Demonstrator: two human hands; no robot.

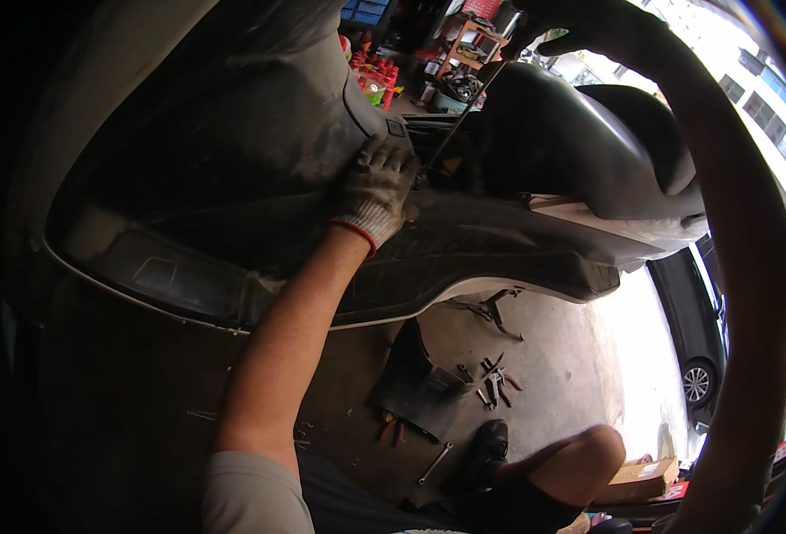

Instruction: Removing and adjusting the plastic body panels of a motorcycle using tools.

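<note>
My left hand (377,189), in a grimy knit glove, lies on the scooter's dark floorboard panel (277,151), beside a small rectangular fitting, fingers slightly bent and apart, holding nothing visible. My right hand (540,27), dark in shadow, is raised at the top right, curled round the upper end of a long thin rod (469,111), its grip partly hidden. The rod slants down into a dark gap between the panel and the scooter's black seat (580,133); its lower tip is hard to make out.
On the concrete floor lie a detached black panel (415,374), several pliers (495,383) and a wrench (436,463). A metal stand (495,311) is under the scooter, my bent knee (589,449) below right. Behind are a cluttered shelf (469,49), red bottles (375,76), a parked dark car (687,311) and a cardboard box (638,479).
</note>
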